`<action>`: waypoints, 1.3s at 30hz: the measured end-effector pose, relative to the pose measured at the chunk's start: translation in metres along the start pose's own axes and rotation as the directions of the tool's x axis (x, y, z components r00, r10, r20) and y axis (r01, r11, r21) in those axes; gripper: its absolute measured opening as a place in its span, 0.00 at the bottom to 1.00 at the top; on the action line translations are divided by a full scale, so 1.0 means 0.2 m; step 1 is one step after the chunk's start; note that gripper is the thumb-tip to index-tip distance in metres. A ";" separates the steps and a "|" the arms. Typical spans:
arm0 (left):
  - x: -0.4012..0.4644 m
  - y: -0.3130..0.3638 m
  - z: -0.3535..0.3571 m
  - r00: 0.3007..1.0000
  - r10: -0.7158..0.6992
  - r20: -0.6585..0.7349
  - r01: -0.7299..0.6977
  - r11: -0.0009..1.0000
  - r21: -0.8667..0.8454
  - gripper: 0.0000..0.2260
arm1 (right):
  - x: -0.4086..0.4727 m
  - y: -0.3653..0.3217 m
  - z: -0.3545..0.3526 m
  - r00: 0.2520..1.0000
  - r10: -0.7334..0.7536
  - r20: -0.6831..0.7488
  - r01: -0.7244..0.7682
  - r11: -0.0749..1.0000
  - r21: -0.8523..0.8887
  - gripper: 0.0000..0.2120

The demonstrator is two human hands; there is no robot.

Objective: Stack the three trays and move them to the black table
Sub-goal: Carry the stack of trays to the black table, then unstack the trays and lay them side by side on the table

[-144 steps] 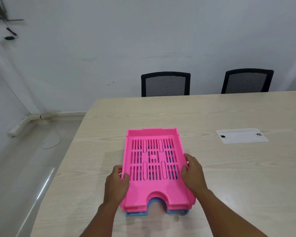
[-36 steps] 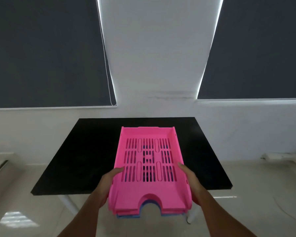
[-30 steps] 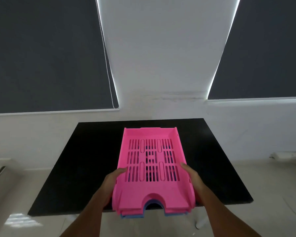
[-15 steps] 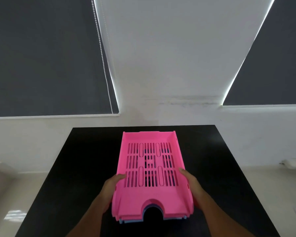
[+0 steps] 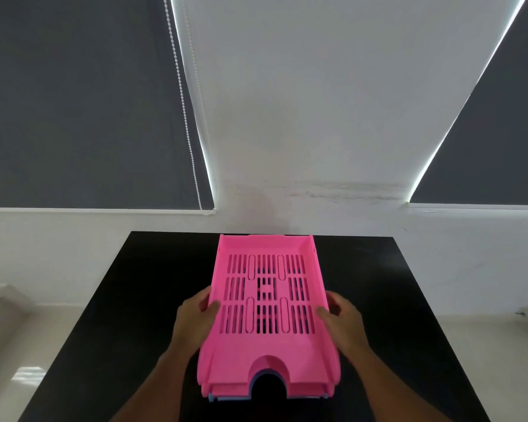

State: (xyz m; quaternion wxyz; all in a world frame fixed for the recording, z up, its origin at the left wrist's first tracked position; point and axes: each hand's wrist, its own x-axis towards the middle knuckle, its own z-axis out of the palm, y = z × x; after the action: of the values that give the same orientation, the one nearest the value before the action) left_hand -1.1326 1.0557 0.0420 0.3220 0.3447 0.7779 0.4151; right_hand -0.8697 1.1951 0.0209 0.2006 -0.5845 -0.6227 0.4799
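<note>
A stack of trays (image 5: 267, 354) is over the middle of the black table (image 5: 153, 300). The top tray is pink and slotted, a second pink edge shows under it, and a blue tray peeks out at the bottom front. My left hand (image 5: 192, 321) grips the stack's left side, thumb over the rim. On the opposite side, my right hand (image 5: 345, 324) holds it the same way. I cannot tell whether the stack rests on the table or hangs just above it.
The black table stands against a white wall (image 5: 302, 117) with dark roller blinds (image 5: 73, 102) on both sides. A bead cord (image 5: 183, 111) hangs by the left blind. Pale floor (image 5: 19, 345) shows left and right of the table.
I have come closer to the black table, and the stack has moved forward over its middle. Both hands keep the same grip on the stack's sides.
</note>
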 end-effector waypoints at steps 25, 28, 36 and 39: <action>0.06 0.43 0.70 0.967 0.252 -0.039 -0.251 0.967 0.040 0.14 | 0.13 0.30 -0.68 0.935 -0.153 -0.321 0.104 0.981 -0.163 0.09; 0.04 0.52 0.94 0.973 0.227 -0.048 -0.227 0.974 0.006 0.12 | 0.20 0.41 -0.87 0.937 -0.159 -0.312 0.100 0.975 -0.197 0.09; 0.03 0.66 1.39 0.991 0.131 -0.024 -0.129 0.990 0.049 0.10 | 0.38 0.63 -1.19 0.939 -0.135 -0.317 0.082 0.981 -0.177 0.12; 0.02 0.62 1.48 0.999 0.031 -0.031 -0.029 0.997 0.071 0.10 | 0.43 0.70 -1.20 0.952 -0.131 -0.276 0.080 0.979 -0.186 0.11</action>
State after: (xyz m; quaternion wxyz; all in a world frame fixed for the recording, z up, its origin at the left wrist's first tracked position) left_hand -0.8679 1.2361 0.0155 0.2909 0.3608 0.7918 0.3979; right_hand -0.6195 1.3406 -0.0125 0.2628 -0.6289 -0.6567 0.3227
